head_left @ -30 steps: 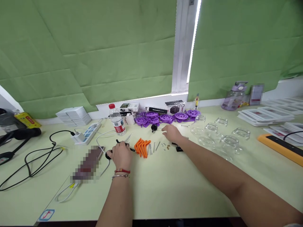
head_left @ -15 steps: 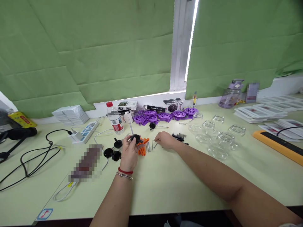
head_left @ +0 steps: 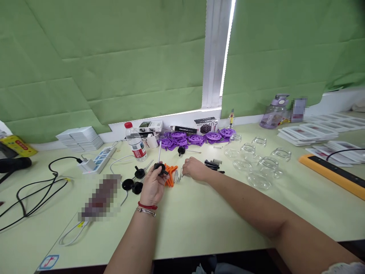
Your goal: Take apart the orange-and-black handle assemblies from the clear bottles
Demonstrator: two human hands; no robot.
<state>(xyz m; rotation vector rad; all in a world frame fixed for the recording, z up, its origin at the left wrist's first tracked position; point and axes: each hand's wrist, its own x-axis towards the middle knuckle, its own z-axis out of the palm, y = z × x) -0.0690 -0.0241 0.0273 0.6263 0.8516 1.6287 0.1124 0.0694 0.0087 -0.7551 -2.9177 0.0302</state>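
My left hand (head_left: 152, 184) is raised a little above the pale green table (head_left: 199, 220) and is closed round a black knob with a metal rod (head_left: 159, 161) that points up. My right hand (head_left: 194, 168) rests on the table with its fingers curled down at a few metal pins (head_left: 178, 176); what it pinches, if anything, is hidden. Orange plastic pieces (head_left: 170, 173) lie between the two hands. Three more black knobs (head_left: 134, 182) lie to the left of my left hand.
Purple discs (head_left: 196, 137) and small boxes line the back edge by a water bottle (head_left: 135, 144). Clear glass jars (head_left: 256, 160) stand at the right, black springs (head_left: 213, 163) near them. A power strip (head_left: 99, 160), cables and a blurred phone (head_left: 99, 198) lie left.
My left hand has lifted a black knob with its rod off the table and holds it upright. My right hand has drawn back from the purple discs to the pins.
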